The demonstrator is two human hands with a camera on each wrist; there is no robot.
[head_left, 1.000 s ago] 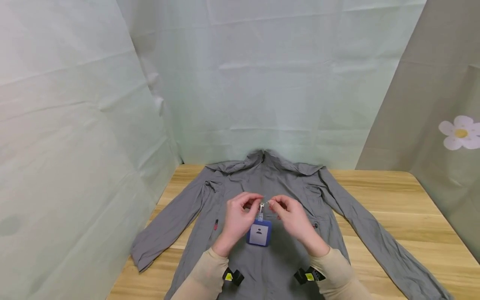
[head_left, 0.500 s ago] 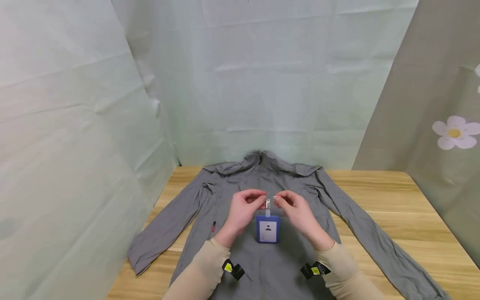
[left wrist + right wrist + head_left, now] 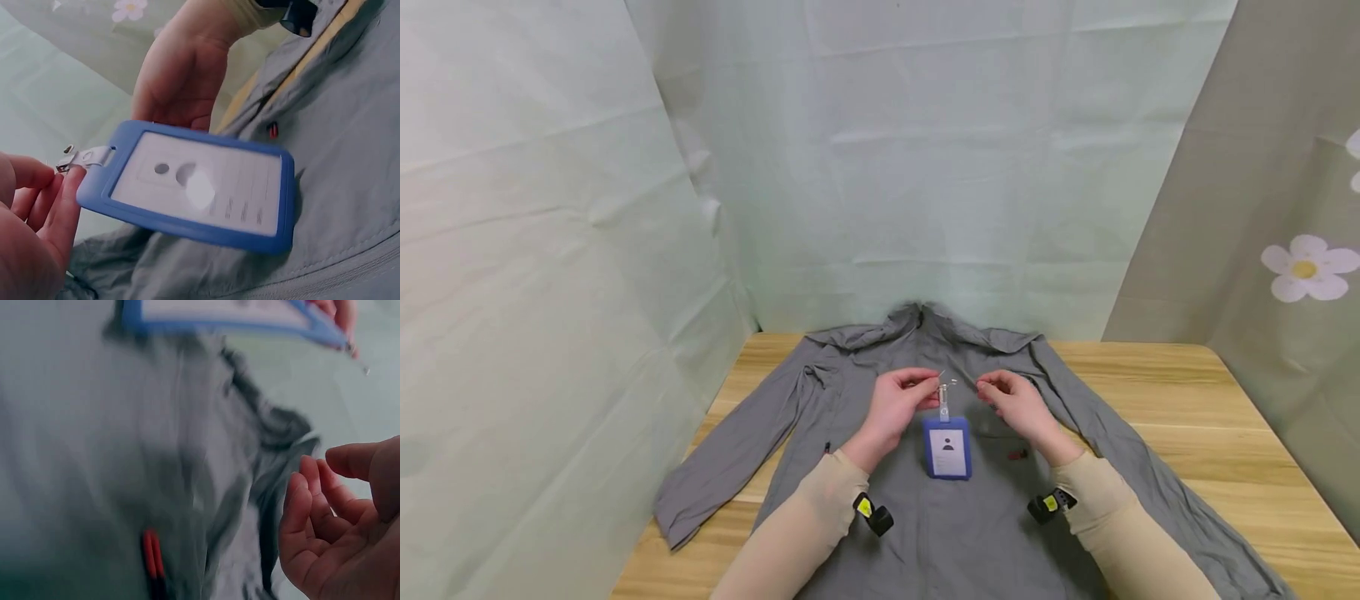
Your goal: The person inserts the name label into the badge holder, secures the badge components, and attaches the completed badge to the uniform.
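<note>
My left hand (image 3: 891,408) pinches the metal clip (image 3: 64,165) at the top of a blue-framed badge holder (image 3: 948,450). A short clear strap (image 3: 944,408) links clip and frame, and the badge hangs above a grey jacket (image 3: 917,542). Through its window a white card (image 3: 250,194) with a dark person icon shows. A thin pin (image 3: 952,382) sticks out from the clip toward the right. Just right of it, my right hand (image 3: 1018,408) hovers apart from the badge. In the right wrist view its fingers (image 3: 300,503) are loosely bent, the thumb apart, nothing held.
The jacket lies spread on a wooden table (image 3: 1180,392), collar at the far edge, sleeves out to both sides. Red zipper pulls (image 3: 1018,455) show on its front. Pale cloth walls (image 3: 940,167) stand behind and at the left; a flower-printed cloth (image 3: 1303,269) hangs at the right.
My right hand has let go of the pin beside the clip and drawn off to the right. The left hand and the hanging badge have shifted slightly right and farther from me.
</note>
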